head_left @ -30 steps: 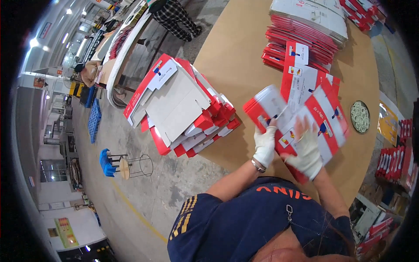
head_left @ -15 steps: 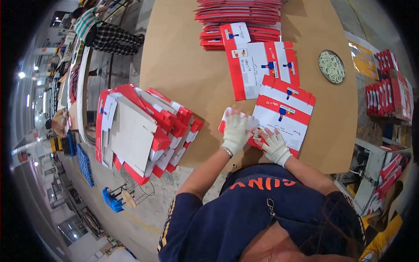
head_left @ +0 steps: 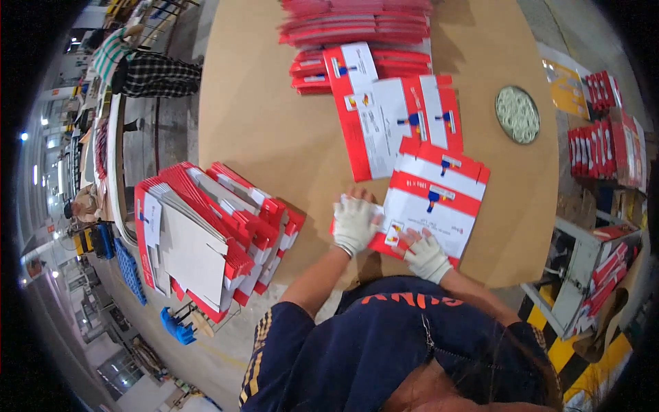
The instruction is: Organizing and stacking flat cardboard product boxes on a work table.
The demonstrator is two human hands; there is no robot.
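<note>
A flat red-and-white printed carton (head_left: pixel 439 192) lies on the brown table just in front of me. My left hand (head_left: pixel 355 224), in a fingerless-looking pale glove, presses flat on the carton's left-hand flap, covering most of it. Its fingers are stretched out. My right hand (head_left: pixel 426 256), gloved alike, rests on the carton's near part with fingers spread. Neither hand grips anything. Beyond, another flattened carton (head_left: pixel 386 130) lies partly under this one and reaches to a tall pile of folded cartons (head_left: pixel 357 34).
To my left, a leaning pile of red-and-white cartons (head_left: pixel 189 237) overhangs the table edge. A round dish (head_left: pixel 517 114) of pale rings sits at the right. Cartons also stand beside a metal cabinet (head_left: pixel 573 264). A person (head_left: pixel 147 72) works at the far left.
My left hand has settled flat on the carton's side flap, where it was blurred in motion before. My right hand stays on the carton. The whole view has shifted slightly.
</note>
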